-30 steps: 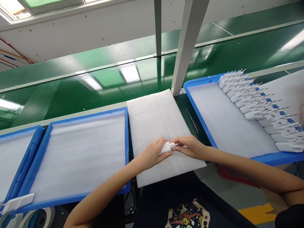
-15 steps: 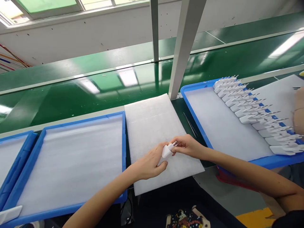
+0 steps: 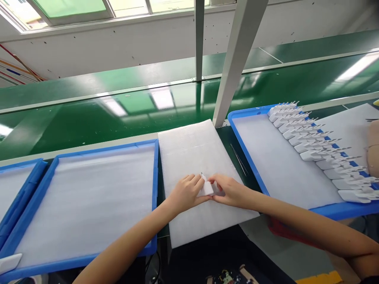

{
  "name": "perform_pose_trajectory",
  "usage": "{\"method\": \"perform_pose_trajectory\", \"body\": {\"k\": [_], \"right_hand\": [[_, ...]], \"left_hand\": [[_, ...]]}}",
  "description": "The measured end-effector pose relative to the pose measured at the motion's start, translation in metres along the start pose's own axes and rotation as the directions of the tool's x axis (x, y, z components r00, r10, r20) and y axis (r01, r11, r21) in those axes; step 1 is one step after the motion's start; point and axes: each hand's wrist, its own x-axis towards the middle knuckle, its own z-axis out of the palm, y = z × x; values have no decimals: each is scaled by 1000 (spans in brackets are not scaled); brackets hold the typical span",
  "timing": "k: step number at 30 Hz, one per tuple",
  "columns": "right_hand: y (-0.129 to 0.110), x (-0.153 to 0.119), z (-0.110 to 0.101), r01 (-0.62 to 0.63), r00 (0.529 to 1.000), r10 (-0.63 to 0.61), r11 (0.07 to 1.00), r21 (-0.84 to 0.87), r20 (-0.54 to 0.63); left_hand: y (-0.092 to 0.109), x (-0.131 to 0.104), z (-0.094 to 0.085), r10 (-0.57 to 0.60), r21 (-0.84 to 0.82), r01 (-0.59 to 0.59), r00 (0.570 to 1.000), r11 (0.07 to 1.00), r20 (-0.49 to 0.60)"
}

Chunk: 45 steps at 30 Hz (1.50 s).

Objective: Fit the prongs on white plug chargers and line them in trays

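A white plug charger (image 3: 208, 189) with two metal pins is held just above the white foam sheet (image 3: 189, 150). Its pins point away from me, toward the far side. My left hand (image 3: 189, 193) is closed around its left side, thumb along the near edge. On the other side, the thumb and curled fingers of my right hand (image 3: 227, 191) pinch the charger's right side. Part of the charger is covered by my fingers. Tweezers (image 3: 239, 159) lie on the dark strip of table right of the foam sheet.
On the right, a blue tray (image 3: 248, 157) holds rows of similar white chargers (image 3: 308, 144). Another person's arm (image 3: 373, 148) shows beyond it. A foam-lined blue tray (image 3: 155, 177) sits left, with a white piece (image 3: 10, 262) at its near corner. A metal post (image 3: 233, 59) rises behind.
The charger has turned so that its pins point away rather than to the right. My right hand has moved from the pin end to the charger's side, and my left grip has shifted.
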Motion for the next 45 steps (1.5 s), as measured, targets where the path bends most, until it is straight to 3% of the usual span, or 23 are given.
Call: {"method": "perform_pose_trajectory", "body": {"k": [3, 7, 12, 17, 23, 30, 37, 41, 45], "right_hand": [[0, 1, 3, 38, 999, -37, 996, -78, 22], [0, 1, 6, 34, 999, -34, 996, -81, 9], [1, -3, 7, 61, 998, -60, 997, -52, 22], [-4, -3, 8, 53, 998, -52, 998, -37, 21], [-6, -5, 13, 70, 997, -69, 997, -33, 29], [-3, -18, 19, 43, 999, -42, 996, -77, 14], [-3, -26, 19, -33, 996, 32, 999, 15, 85], [-4, -24, 20, -80, 996, 79, 997, 11, 30], [-1, -19, 20, -103, 994, 102, 994, -27, -41]], "left_hand": [[5, 1, 0, 33, -51, -34, 999, 998, -12], [9, 1, 0, -14, -156, 16, 1000, 988, 13], [12, 1, -4, -97, -175, 131, 977, 976, 190], [17, 0, -9, -79, -146, 126, 954, 981, 289], [19, -3, -10, -80, -206, 139, 959, 969, 272], [26, -7, 7, -64, -207, 106, 978, 972, 198], [32, -4, 1, -171, -366, 284, 934, 886, 313], [25, -3, -2, -171, -466, 332, 919, 820, 354], [19, -4, 6, -208, -437, 306, 943, 846, 259]]}}
